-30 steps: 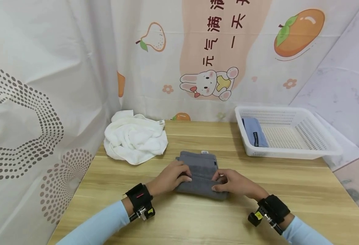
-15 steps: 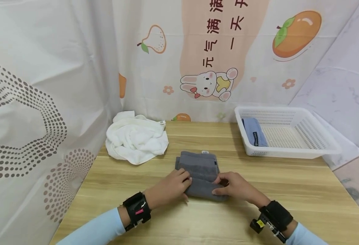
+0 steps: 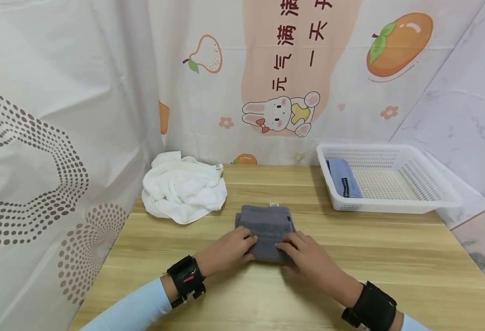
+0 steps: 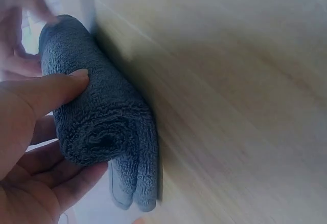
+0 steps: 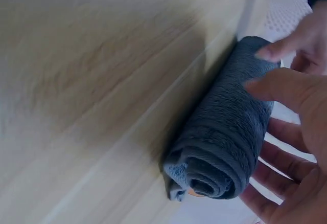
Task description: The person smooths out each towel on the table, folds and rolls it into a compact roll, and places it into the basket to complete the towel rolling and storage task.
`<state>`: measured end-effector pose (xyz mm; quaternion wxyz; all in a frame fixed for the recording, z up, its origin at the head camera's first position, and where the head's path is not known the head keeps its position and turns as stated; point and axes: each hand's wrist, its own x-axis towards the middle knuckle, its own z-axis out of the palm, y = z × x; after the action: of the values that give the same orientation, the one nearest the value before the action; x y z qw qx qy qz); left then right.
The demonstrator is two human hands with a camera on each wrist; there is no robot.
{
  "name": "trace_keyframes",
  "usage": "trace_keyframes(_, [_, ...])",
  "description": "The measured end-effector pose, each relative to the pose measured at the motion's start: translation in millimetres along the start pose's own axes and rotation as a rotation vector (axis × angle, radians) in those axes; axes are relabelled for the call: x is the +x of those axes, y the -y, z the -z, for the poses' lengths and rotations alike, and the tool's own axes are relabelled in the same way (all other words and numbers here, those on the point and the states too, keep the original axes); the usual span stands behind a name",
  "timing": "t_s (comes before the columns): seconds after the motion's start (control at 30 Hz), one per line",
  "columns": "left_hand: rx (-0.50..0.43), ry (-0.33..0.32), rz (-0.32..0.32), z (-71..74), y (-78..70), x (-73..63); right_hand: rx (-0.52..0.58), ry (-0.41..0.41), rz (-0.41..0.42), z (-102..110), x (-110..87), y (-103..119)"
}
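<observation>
A grey towel (image 3: 266,225) lies on the table in the middle of the head view, its near part rolled up and its far part flat and folded. My left hand (image 3: 228,250) grips the left end of the roll. In the left wrist view the thumb lies on the roll (image 4: 87,93), fingers curl round its other side, and the spiral end shows. My right hand (image 3: 314,264) holds the roll towards its right end. The right wrist view shows that hand's thumb and curled fingers around the towel (image 5: 225,116), with the other spiral end visible.
A crumpled white towel (image 3: 182,188) lies at the back left of the wooden table (image 3: 234,303). At the back right stands a white perforated basket (image 3: 395,205) with a folded blue towel (image 3: 343,177) inside. Printed curtains (image 3: 201,105) hang behind and to the left.
The near roll has moved a little away from me as more of the towel was rolled. My right hand has shifted left along the roll; my left hand has regripped its end.
</observation>
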<state>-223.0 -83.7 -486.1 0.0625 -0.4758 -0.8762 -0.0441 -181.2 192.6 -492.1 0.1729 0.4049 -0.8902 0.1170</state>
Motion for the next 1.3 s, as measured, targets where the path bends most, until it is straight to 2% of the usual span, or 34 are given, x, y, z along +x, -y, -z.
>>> trace_keyframes(0.1, [0.004,-0.011,0.006,-2.0,1.6,1.8,-0.026,0.040,-0.007,0,0.3,0])
trace_keyframes(0.27, [-0.023,-0.032,0.018,-4.2,5.8,6.3,0.026,0.056,-0.098,-3,7.6,-8])
trace_keyframes(0.37, [-0.061,-0.036,0.043,-5.5,9.5,9.6,0.107,0.110,-0.159,-4,14.9,-17])
trace_keyframes(0.5, [-0.106,-0.020,0.085,-9.4,15.0,14.2,0.249,0.229,-0.244,-4,24.4,-33])
trace_keyframes(0.6, [-0.195,-0.006,0.132,-10.6,19.6,18.2,0.380,0.300,-0.307,-4,29.0,-47])
trace_keyframes(0.77, [-0.464,0.009,0.252,-7.6,28.0,22.7,0.639,0.361,-0.403,-6,31.5,-64])
trace_keyframes(0.83, [-0.496,-0.015,0.271,-6.9,29.6,23.6,0.706,0.373,-0.432,-6,31.9,-66])
trace_keyframes(0.93, [-0.363,-0.097,0.223,-8.5,28.0,22.9,0.775,0.372,-0.470,-8,32.1,-66])
trace_keyframes(1.03, [-0.124,-0.193,0.148,-11.2,22.3,19.6,0.833,0.352,-0.507,-9,32.4,-62])
trace_keyframes(1.1, [-0.009,-0.218,0.112,-11.2,17.5,16.2,0.801,0.320,-0.533,-9,31.4,-58])
trace_keyframes(1.2, [0.085,-0.199,0.093,-8.2,11.1,11.1,0.625,0.210,-0.506,-8,28.5,-48])
trace_keyframes(1.3, [0.121,-0.135,0.089,-6.0,8.6,7.1,0.328,0.052,-0.382,-7,24.6,-33])
